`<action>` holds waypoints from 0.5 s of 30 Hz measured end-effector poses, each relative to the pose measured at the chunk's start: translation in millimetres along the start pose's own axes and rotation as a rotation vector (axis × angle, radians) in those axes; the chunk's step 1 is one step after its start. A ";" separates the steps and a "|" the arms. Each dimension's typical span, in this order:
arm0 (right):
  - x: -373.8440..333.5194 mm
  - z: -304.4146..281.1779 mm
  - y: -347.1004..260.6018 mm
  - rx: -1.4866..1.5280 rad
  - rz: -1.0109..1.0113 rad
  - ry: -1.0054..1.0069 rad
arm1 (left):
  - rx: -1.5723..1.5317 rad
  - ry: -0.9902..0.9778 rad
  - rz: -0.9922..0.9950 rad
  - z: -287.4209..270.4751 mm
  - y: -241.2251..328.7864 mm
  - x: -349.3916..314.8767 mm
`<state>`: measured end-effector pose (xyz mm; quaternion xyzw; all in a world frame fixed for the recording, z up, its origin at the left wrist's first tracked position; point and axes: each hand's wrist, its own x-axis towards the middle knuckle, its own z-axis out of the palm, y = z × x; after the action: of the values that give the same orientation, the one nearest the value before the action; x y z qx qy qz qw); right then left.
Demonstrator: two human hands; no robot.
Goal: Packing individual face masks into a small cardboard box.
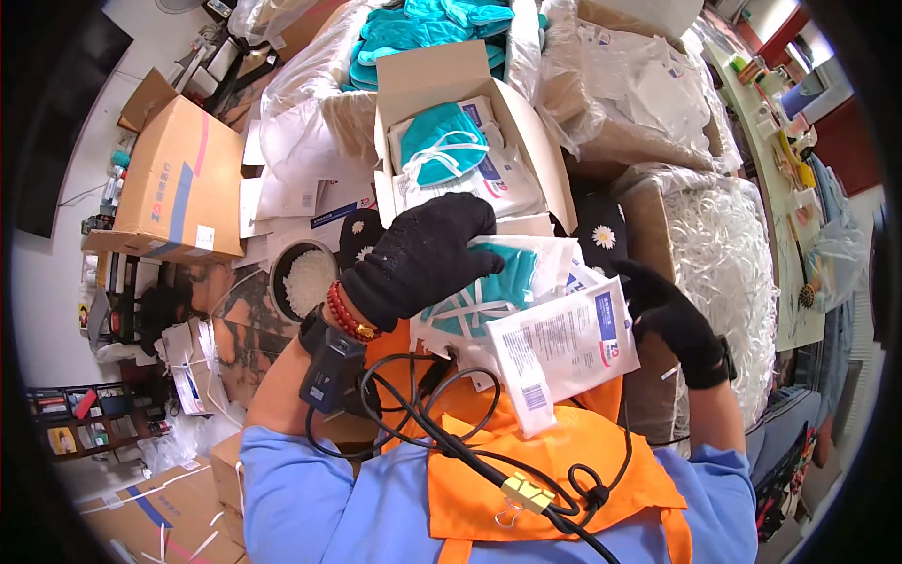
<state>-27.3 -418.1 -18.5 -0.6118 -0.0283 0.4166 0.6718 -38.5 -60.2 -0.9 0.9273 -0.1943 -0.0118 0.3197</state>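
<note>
My left hand (423, 254), in a black glove, has its fingers curled over a clear-fronted white pouch (540, 252). Inside that pouch shows a teal fabric piece (507, 282) with white straps. At the right, my black-gloved right hand (669, 315) grips the edge of a white printed packet (564, 348), which overlaps the pouch in front of my orange apron (536, 461). Just beyond the hands, an open cardboard carton (554, 179) holds stacked packets and another teal piece (442, 143) with white straps on top.
Teal pieces (423, 38) fill a plastic-lined box at the back. White packets (648, 85) lie in the box at back right, white straps (719, 291) in the one at right. A bowl of white bits (308, 280) and a brown carton (178, 179) stand left. A black cable (470, 461) crosses my front.
</note>
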 end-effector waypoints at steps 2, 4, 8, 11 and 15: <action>-4.4 18.9 14.9 -0.068 -0.121 0.070 | 0.085 -0.094 -0.094 -5.2 11.0 3.0; -8.9 20.5 34.1 -0.211 -0.211 0.178 | 0.100 -0.065 -0.096 -7.0 15.4 4.5; -2.3 37.2 7.9 -0.394 -0.266 0.344 | -0.021 -0.012 -0.079 -10.7 17.4 11.9; 24.5 39.6 -1.8 -0.252 -0.312 0.342 | -0.091 -0.024 -0.026 0.3 13.7 20.5; 46.7 49.4 -17.2 -0.152 -0.341 0.370 | -0.056 -0.027 -0.062 -5.6 19.6 21.2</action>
<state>-14.9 -349.2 -13.7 -0.7126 -0.0388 0.1751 0.6783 -25.1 -78.8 17.5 0.9233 -0.1695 -0.0395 0.3425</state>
